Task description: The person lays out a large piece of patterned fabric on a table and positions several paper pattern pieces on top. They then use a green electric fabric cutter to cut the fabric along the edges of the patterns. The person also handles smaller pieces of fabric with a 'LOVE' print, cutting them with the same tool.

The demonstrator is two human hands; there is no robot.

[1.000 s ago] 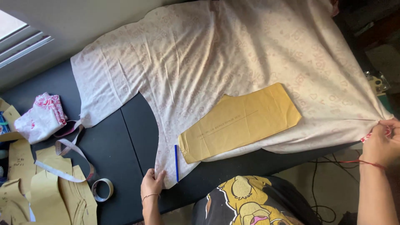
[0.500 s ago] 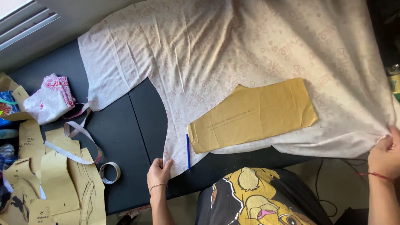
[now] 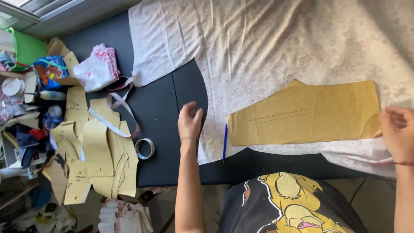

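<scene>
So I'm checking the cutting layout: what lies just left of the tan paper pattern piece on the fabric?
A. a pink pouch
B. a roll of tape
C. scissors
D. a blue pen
D: a blue pen lies on the pale fabric just beyond the left end of the tan pattern piece.

A pale printed fabric (image 3: 276,47) lies spread flat, its curved cut edge toward the person. A tan paper pattern piece (image 3: 304,114) lies flat on it, lengthwise.

Black table (image 3: 166,103); pale printed fabric (image 3: 276,47), brown paper patterns (image 3: 105,155), tape roll (image 3: 145,148) on it.
</scene>
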